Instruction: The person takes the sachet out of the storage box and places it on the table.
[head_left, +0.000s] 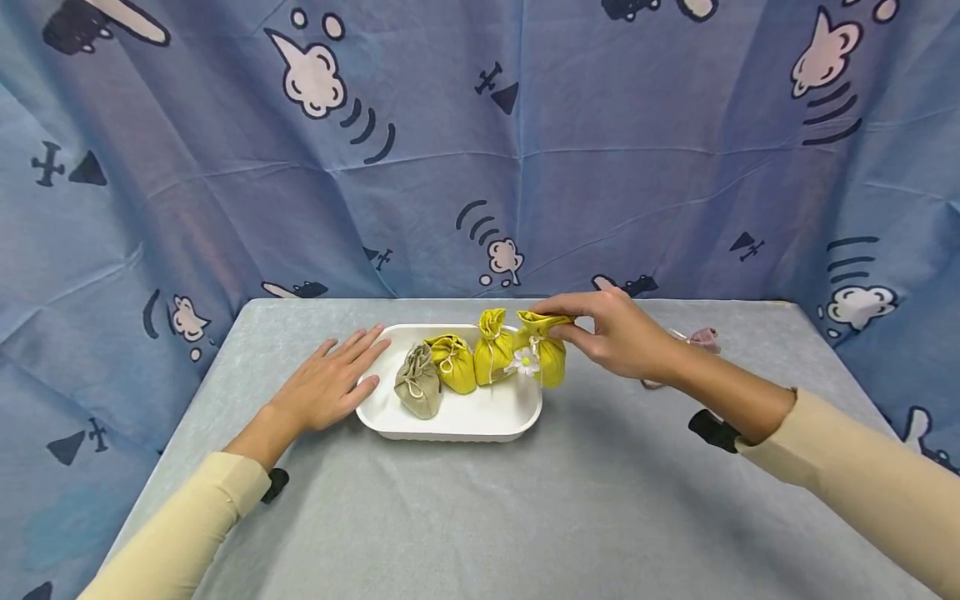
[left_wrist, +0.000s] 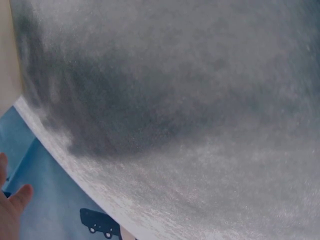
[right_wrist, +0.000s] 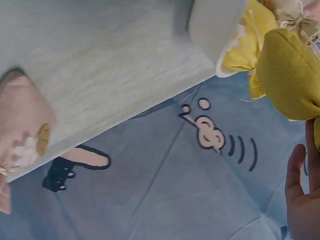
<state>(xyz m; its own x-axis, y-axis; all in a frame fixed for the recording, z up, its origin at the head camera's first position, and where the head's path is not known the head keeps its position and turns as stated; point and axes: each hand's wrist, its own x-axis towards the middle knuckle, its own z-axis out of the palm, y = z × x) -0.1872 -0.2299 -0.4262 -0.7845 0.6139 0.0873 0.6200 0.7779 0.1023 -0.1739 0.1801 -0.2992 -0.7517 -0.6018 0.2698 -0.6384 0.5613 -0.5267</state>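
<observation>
A yellow drawstring pouch (head_left: 552,360) with a white flower hangs over the right end of a white tray (head_left: 457,427). My right hand (head_left: 611,333) pinches the gathered top of this pouch between thumb and fingers. In the right wrist view the pouch (right_wrist: 290,75) bulges beside the tray wall (right_wrist: 210,37). Inside the tray are a grey-beige pouch (head_left: 418,385) and two other yellow pouches, one in the middle (head_left: 453,367) and one further right (head_left: 491,354). My left hand (head_left: 326,383) rests with fingers spread at the tray's left rim.
A pink pouch (right_wrist: 25,120) lies on the table to the right, mostly hidden by my right arm in the head view. The grey table (head_left: 450,525) runs back to a blue printed curtain (head_left: 420,225).
</observation>
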